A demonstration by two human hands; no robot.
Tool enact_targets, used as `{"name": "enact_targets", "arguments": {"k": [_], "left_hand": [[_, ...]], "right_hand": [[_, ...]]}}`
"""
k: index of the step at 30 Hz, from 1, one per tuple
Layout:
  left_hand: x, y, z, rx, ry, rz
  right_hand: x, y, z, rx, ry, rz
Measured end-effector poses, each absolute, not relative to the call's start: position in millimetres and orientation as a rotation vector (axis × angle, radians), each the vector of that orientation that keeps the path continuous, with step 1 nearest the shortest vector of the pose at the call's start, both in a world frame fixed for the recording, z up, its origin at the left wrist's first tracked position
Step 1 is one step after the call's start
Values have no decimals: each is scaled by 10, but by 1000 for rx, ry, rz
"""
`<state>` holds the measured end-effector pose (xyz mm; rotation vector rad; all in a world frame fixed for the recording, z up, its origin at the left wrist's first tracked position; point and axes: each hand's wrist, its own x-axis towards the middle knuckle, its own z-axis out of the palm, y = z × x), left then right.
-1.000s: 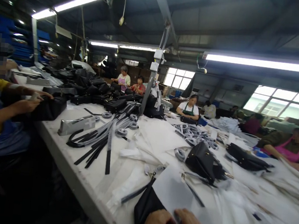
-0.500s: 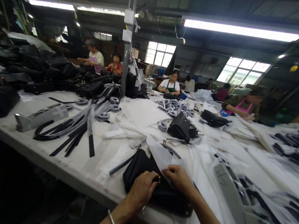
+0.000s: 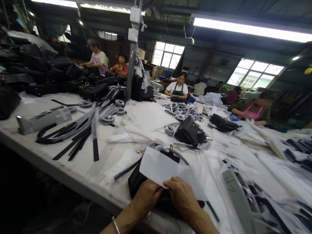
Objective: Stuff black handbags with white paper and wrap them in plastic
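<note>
A black handbag (image 3: 134, 181) lies on the table edge right in front of me, mostly covered by my hands and a white paper sheet (image 3: 158, 165). My left hand (image 3: 147, 195) is closed at the bag's front, its fingertips tucked under the sheet's lower edge. Pinched between thumb and fingers of my right hand (image 3: 180, 194) is the near edge of that sheet, which spreads over the bag's upper side. A gold clasp (image 3: 171, 148) shows beyond the paper. What exactly my left fingertips grip is partly hidden.
Black straps (image 3: 80, 139) fan out at the left beside a grey box (image 3: 45, 119). Another black bag (image 3: 189, 131) and wrapped coils (image 3: 182, 110) lie farther back. A long grey box (image 3: 247, 205) stands at right. A metal post (image 3: 132, 56) rises behind. Several people work around.
My right hand has come leftward and down, close to my left hand. The white sheet has swung from slanting upright to lying across the bag's top.
</note>
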<state>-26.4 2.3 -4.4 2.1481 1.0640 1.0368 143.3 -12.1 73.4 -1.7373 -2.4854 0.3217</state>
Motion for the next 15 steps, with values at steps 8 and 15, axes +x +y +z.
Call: {"name": "enact_targets", "arguments": {"k": [8,15], "left_hand": [[-271,-34,-217,2332,1019,1284],[-217,-61,-226,3027,1084,1237]], "right_hand": [[1322,-126,684,-1733,-2695,-38],[1619,-151,-11,-1512,-2546,-64]]}}
